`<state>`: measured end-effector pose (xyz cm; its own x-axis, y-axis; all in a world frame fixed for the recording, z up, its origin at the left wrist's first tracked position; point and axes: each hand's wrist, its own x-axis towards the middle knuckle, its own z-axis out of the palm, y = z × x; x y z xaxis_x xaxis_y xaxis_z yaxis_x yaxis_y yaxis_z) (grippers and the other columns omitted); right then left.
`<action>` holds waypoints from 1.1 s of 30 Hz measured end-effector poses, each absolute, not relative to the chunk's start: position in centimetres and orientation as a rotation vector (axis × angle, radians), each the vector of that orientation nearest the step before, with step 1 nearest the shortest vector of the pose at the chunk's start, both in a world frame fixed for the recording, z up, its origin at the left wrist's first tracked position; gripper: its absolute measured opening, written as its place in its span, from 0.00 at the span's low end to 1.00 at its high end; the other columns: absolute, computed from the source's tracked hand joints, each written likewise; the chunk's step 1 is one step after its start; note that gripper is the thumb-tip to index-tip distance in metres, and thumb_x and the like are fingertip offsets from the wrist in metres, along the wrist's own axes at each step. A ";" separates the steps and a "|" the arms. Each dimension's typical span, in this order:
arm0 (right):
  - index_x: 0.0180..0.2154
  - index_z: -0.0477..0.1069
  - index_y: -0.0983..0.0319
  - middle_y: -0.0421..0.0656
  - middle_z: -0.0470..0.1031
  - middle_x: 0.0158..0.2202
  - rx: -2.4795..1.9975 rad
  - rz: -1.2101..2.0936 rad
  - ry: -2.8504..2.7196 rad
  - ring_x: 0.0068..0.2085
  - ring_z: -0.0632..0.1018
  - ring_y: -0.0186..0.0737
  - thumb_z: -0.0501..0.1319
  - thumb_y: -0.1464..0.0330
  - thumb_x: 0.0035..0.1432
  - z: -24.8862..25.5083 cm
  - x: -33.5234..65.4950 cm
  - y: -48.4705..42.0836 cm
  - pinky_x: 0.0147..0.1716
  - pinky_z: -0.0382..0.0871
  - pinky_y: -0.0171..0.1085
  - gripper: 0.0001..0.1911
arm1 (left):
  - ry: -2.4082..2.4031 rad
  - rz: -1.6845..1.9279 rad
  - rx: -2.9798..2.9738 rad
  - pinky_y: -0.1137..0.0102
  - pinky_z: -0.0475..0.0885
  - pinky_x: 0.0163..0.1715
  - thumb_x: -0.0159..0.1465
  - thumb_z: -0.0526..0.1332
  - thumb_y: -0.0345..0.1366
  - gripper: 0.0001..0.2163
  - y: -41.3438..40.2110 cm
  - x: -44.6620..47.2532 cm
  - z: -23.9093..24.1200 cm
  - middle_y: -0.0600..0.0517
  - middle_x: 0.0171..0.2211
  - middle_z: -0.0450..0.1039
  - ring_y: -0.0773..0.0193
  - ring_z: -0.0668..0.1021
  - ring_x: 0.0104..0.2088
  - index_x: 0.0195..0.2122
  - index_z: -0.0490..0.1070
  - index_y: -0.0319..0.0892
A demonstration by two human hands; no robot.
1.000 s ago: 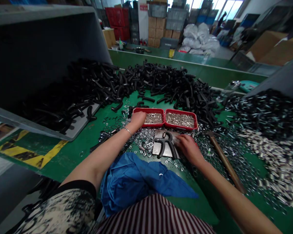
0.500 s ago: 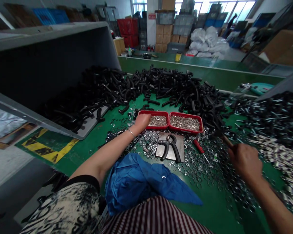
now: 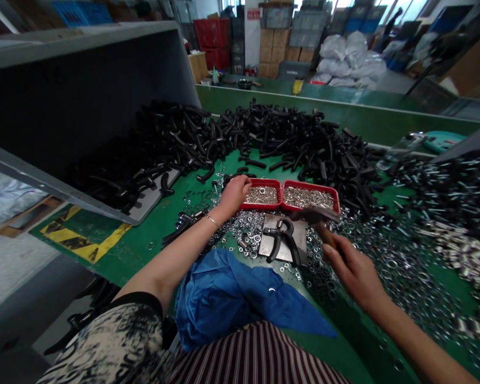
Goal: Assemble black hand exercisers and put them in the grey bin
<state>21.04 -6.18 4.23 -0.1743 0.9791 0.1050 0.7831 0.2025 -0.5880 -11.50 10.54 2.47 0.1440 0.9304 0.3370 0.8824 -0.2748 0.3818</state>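
My right hand (image 3: pixel 354 273) is closed round the wooden handle of a hammer (image 3: pixel 318 217), whose metal head hangs just above the right edge of a small steel plate (image 3: pixel 300 237). A black hand-grip part (image 3: pixel 282 239) lies on that plate. My left hand (image 3: pixel 235 193) rests on the left end of a red tray (image 3: pixel 269 206) of small silver parts, fingers curled at its rim; whether they hold anything is hidden. A second red tray (image 3: pixel 336 194) adjoins it on the right.
A big heap of black curved handles (image 3: pixel 264 138) fills the back of the green table (image 3: pixel 144 240). Loose washers (image 3: pixel 240 226) surround the plate. Silver and black pieces (image 3: pixel 456 213) are piled at right. A blue cloth (image 3: pixel 232 293) lies on my lap. A grey bin wall (image 3: pixel 84 106) stands left.
My right hand left the plate, took the hammer from the table at right, and has swung it in over the plate. My left hand stays at the red tray.
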 end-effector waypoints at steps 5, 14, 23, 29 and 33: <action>0.47 0.69 0.58 0.48 0.79 0.36 -1.617 0.602 -2.276 0.35 0.80 0.50 0.50 0.57 0.67 3.8 19.5 -4.3 0.33 0.70 0.41 0.16 | 1.458 1.022 2.258 0.68 0.70 0.50 0.69 0.56 0.30 0.07 6.5 -9.8 3.2 0.48 0.43 0.76 0.64 0.76 0.46 0.42 0.74 0.40; 0.42 0.69 0.59 0.46 0.76 0.30 -1.705 0.728 -2.215 0.30 0.78 0.47 0.50 0.55 0.67 2.1 20.7 -4.4 0.30 0.67 0.40 0.17 | 1.259 0.931 1.753 0.72 0.74 0.37 0.67 0.61 0.33 0.06 3.7 -7.4 1.8 0.50 0.35 0.79 0.67 0.81 0.34 0.42 0.73 0.38; 0.44 0.67 0.59 0.36 0.71 0.25 -1.686 1.247 -1.313 0.18 0.65 0.32 0.59 0.47 0.59 1.3 21.5 -6.5 0.14 0.56 0.32 0.23 | 1.369 0.774 1.970 0.68 0.72 0.45 0.66 0.60 0.32 0.06 5.9 -2.8 -2.0 0.46 0.39 0.80 0.60 0.80 0.40 0.38 0.77 0.38; 0.43 0.66 0.59 0.36 0.70 0.26 -1.584 1.367 -1.106 0.17 0.63 0.30 0.61 0.47 0.57 -0.1 21.8 -7.3 0.12 0.56 0.30 0.23 | 1.415 0.674 2.052 0.69 0.71 0.44 0.67 0.60 0.33 0.07 6.1 -2.6 -2.0 0.46 0.39 0.80 0.60 0.80 0.41 0.39 0.77 0.38; 0.46 0.66 0.58 0.36 0.72 0.26 -1.570 1.412 -1.061 0.16 0.63 0.29 0.62 0.49 0.57 -0.6 21.8 -7.4 0.12 0.54 0.29 0.23 | 1.470 0.580 2.346 0.67 0.71 0.43 0.69 0.57 0.34 0.08 5.8 -2.6 -2.2 0.45 0.41 0.77 0.58 0.78 0.42 0.41 0.75 0.38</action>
